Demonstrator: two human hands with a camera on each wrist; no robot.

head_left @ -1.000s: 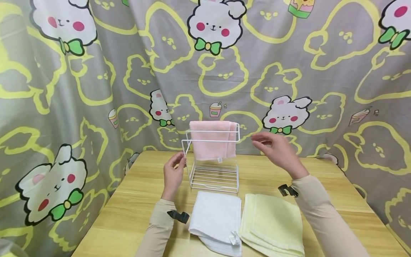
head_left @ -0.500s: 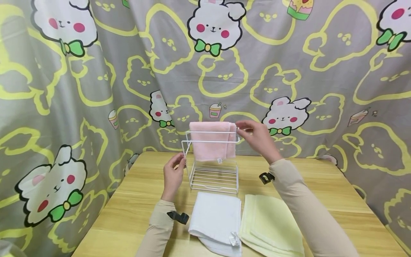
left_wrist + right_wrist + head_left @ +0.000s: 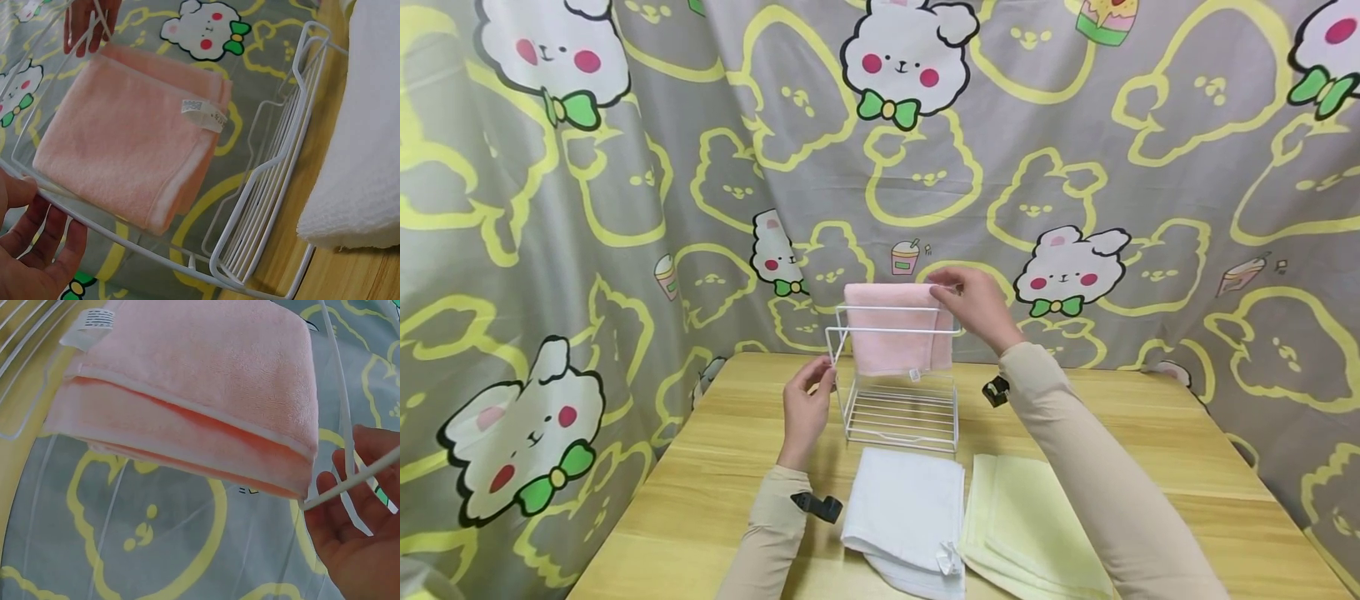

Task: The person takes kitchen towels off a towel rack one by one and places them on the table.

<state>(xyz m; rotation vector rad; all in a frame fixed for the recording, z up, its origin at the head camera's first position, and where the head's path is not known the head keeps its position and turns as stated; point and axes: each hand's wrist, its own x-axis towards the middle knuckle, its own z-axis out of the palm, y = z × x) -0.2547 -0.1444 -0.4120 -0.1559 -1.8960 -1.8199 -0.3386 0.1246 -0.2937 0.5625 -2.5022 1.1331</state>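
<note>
A folded pink towel (image 3: 891, 329) with a small white label hangs over the upper part of a white wire rack (image 3: 901, 440). My left hand (image 3: 806, 408) grips the rack's left upright wire; in the left wrist view its thumb and fingers (image 3: 69, 250) lie about that wire. My right hand (image 3: 977, 304) is at the towel's top right corner, beside the rack's upper wires. In the right wrist view, the bent fingers (image 3: 328, 484) are beside the towel corner, with white wires crossing before the hand. Whether they pinch the towel or only touch it is unclear.
In front of the rack, a folded white towel (image 3: 906, 508) lies on the wooden table (image 3: 700, 500). To its right is a folded yellow towel (image 3: 1030, 525), partly under the right sleeve (image 3: 1097, 467). A patterned curtain (image 3: 820, 183) hangs behind and beside the table.
My right hand has moved left from the space beside the rack to the pink towel's top right corner. My left hand has stayed on the rack's left wire.
</note>
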